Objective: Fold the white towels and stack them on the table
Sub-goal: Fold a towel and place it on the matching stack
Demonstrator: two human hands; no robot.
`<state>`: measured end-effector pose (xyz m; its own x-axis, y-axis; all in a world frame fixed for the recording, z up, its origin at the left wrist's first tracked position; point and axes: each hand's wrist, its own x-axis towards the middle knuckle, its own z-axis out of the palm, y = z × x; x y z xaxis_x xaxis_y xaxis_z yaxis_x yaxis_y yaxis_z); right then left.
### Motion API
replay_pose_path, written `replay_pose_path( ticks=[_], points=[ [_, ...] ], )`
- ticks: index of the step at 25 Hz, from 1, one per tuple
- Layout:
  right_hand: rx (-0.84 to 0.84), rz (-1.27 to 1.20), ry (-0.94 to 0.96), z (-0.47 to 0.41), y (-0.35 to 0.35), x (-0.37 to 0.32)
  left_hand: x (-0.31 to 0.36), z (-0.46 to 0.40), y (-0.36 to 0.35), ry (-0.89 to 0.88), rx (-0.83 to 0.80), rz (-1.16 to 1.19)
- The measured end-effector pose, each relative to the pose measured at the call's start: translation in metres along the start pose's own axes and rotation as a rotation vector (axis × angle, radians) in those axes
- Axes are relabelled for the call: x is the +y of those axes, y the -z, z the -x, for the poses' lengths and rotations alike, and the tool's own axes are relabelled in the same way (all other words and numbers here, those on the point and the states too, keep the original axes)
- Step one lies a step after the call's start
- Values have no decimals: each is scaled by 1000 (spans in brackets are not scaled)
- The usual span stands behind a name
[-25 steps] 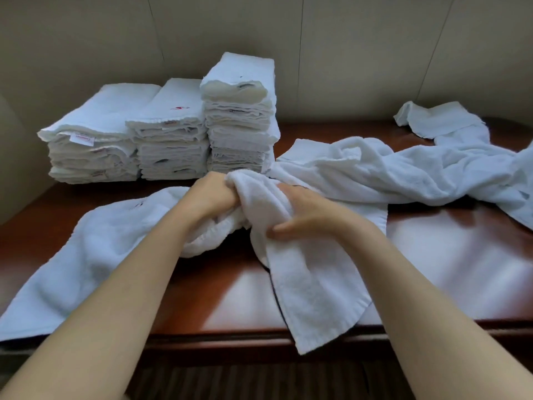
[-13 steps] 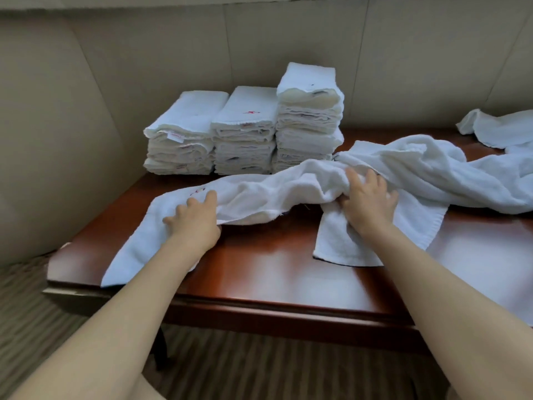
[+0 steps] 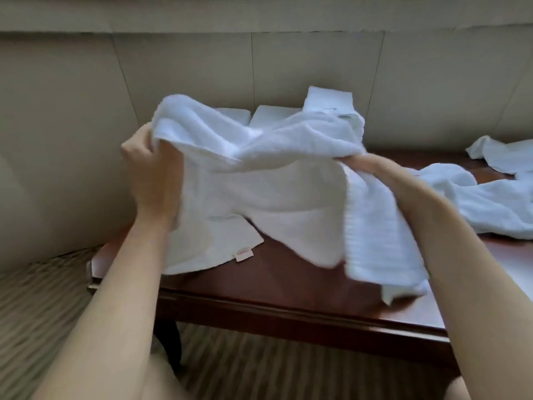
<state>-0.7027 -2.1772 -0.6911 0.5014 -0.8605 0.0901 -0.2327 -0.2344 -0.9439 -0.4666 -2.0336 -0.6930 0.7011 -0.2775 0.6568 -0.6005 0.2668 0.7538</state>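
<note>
While both hands held the white towel (image 3: 271,180) up over the desk (image 3: 282,284), the left hand (image 3: 150,171) had its grip closed round the towel's upper left edge, fingers curled into the cloth. The right hand (image 3: 363,164) pinched the upper right edge, though blur and draped cloth hid most of its fingers. The towel sagged between them, its lower corner with a small red-printed label (image 3: 244,253) lying on the desk. Behind it, largely screened by the raised cloth, stood the stacks of folded towels (image 3: 328,99) against the wall. Loose unfolded towels (image 3: 484,203) lay on the desk to the right.
</note>
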Motion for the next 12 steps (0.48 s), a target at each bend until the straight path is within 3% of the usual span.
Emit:
replay_pose_path(
  ticks=[2,4,7,10,12],
  points=[
    [-5,-77,-55,4,-4,4,6,-7,1,-3,-53,-223],
    [12,-90,-99,8,-10,18,-9,-8,-7,14,-161,-711],
    [61,167,-10,2,-17,54,-33,21,-31,6,-521,-1131],
    [25,451,-99,-16,-10,92,-45,68,-77,-214,-995,-916],
    [66,683,-153,-26,6,121,-46,94,-108,-240,-1356,-706]
  ],
)
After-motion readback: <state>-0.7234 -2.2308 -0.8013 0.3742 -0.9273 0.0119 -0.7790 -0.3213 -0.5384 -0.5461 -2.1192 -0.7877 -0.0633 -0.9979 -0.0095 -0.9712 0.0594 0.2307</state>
